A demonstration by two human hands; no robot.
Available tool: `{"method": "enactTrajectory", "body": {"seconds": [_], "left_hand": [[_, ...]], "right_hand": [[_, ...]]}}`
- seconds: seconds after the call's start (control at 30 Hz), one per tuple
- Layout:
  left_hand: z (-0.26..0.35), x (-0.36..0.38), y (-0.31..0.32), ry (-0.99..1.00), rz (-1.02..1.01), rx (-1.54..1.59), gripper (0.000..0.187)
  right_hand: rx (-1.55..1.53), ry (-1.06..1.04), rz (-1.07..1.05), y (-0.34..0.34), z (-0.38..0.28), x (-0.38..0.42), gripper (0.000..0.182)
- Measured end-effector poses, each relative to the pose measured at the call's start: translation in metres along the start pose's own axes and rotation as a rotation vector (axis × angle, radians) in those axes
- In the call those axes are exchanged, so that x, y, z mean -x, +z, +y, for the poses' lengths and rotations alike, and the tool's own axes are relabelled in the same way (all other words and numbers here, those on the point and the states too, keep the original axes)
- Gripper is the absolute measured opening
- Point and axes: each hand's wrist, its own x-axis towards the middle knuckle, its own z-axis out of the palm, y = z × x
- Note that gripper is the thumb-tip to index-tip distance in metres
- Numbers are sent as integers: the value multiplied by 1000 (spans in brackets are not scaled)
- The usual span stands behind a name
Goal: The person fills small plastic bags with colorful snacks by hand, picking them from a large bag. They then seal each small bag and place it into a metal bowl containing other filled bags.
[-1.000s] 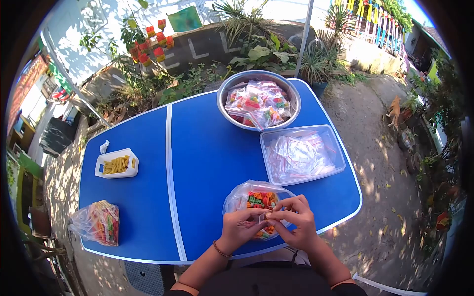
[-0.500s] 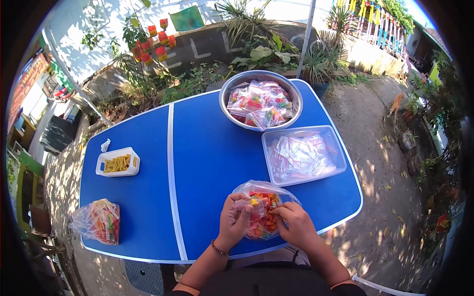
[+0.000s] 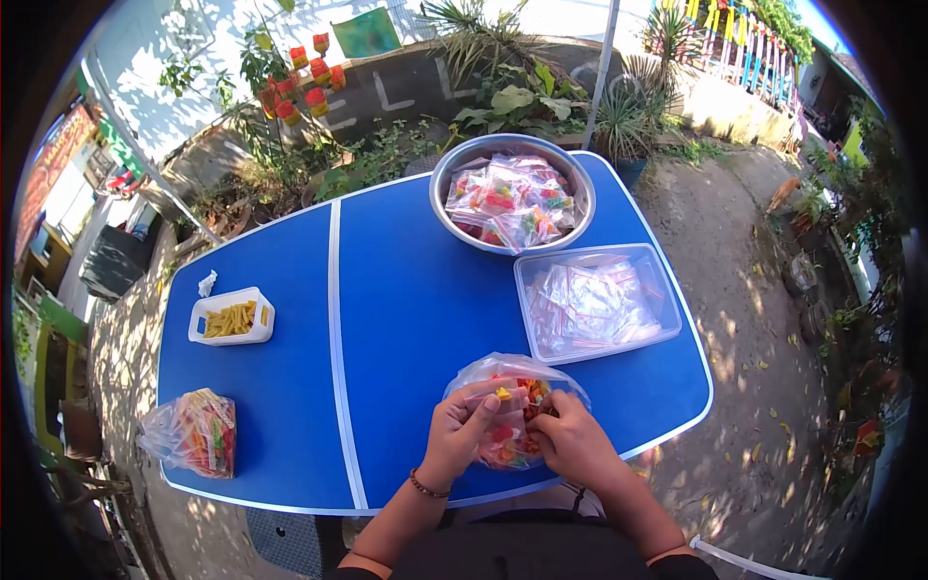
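My left hand (image 3: 456,433) is closed on a small clear plastic bag (image 3: 499,414), with a yellow piece showing near the thumb. Below it stands a large open plastic bag (image 3: 483,367) full of small red, orange and green pieces (image 3: 505,450), perhaps sweets. Over the right side of that large bag, my right hand (image 3: 582,443) has its fingers pinched together. What they hold, if anything, is hidden.
A metal basin (image 3: 440,208) of filled small bags sits at the table's (image 3: 416,290) far end. Nearer is a clear plastic tub (image 3: 667,333) of flat small bags. To the left are a white container (image 3: 237,338) of yellow sticks and another bag of colourful pieces (image 3: 198,435).
My left hand has tilted slightly, and the small bag now hangs lower over the large bag's contents. My right hand's fingers have curled in more, close to where they were.
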Motion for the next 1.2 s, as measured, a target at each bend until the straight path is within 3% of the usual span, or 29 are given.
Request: {"method": "enactTrajectory", "body": {"seconds": [0.23,0.37,0.67,0.87,1.07,1.2], "left_hand": [[27,4,12,-160,114,82,36],[30,3,13,-196,133,107,35],[34,8,22,-188,-15,-140,31],[27,10,21,-122,-139,-235,40],[33,11,28,16,-64,-230,38],[25,10,16,62,-120,-340,40]], "right_hand": [[-53,-7,75,-2,-1,-2,13],[-281,-28,170,-10,-7,-5,17],[-574,-13,360,-14,-14,-1,21],[-536,-80,382,-15,-14,-2,19],[-585,-14,471,-19,-15,-4,15],[-534,-27,457,-19,-16,-4,13]]}}
